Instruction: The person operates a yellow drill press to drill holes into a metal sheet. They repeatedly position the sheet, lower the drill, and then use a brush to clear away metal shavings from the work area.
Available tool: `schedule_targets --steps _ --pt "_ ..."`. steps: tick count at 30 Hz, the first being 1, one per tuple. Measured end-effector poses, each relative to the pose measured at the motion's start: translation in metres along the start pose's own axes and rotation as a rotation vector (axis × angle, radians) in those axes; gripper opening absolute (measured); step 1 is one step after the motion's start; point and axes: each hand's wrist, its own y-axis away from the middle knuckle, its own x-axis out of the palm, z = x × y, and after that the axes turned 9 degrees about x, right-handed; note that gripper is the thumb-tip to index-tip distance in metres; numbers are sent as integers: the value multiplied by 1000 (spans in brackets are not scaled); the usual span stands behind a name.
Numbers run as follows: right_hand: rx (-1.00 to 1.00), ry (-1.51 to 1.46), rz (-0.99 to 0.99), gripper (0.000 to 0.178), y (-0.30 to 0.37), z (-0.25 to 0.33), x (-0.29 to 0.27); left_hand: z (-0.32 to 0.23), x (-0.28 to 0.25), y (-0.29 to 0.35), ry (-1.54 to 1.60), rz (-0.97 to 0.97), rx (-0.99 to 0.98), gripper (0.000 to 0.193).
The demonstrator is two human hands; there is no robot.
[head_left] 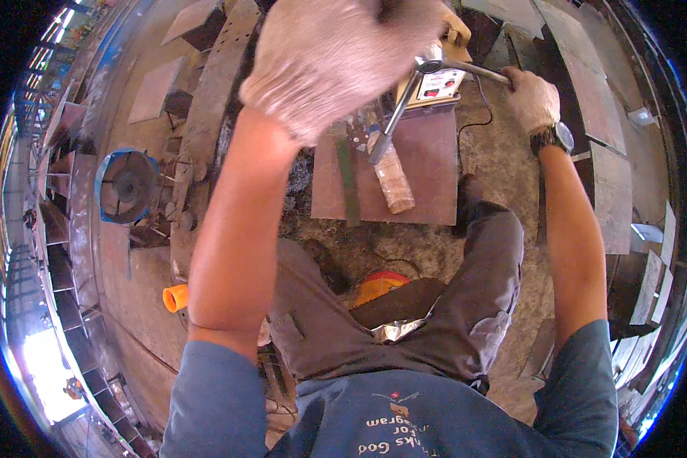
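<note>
My right hand (533, 98), in a pale work glove with a watch at the wrist, is closed around one arm of a spoked feed handle (481, 72). The handle's hub joins a yellow drill-like machine (404, 91) that has a panel with red switches. Another metal spoke (395, 114) slants down toward me. High in the picture, close to the camera, my gloved left hand (336, 57) is raised over the machine's left side. Blur and the picture's edge hide its fingers. Below the machine lies a flat metal plate (424, 202), bearing a long brownish wrapped piece (393, 183) and a green strip (347, 179).
A black cable (487, 107) runs right of the machine. Steel beams and plates (599, 99) stand on the right. Toward the left are a round blue-edged part (126, 187) and an orange cup-shaped piece (175, 298). An orange-red object (380, 287) sits between my legs.
</note>
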Motion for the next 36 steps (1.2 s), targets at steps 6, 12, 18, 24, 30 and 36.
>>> schedule_targets --steps 6,12,18,24,30,36 --pt "-65 163 -82 41 -3 9 -29 21 9 44 -11 -124 -122 29" --pt "-19 157 -454 48 -5 17 -33 19 31 93 71 -211 -229 31" --pt "110 -1038 -91 94 126 153 -4 58 51 176 575 -117 -883 41" --pt "194 -1188 521 53 116 181 91 134 64 200 178 -151 -722 51" --pt "236 -534 189 41 46 55 112 156 37 100 63 -308 -164 46" --pt "-13 -298 29 48 11 17 62 217 69 95 -419 -508 316 26"
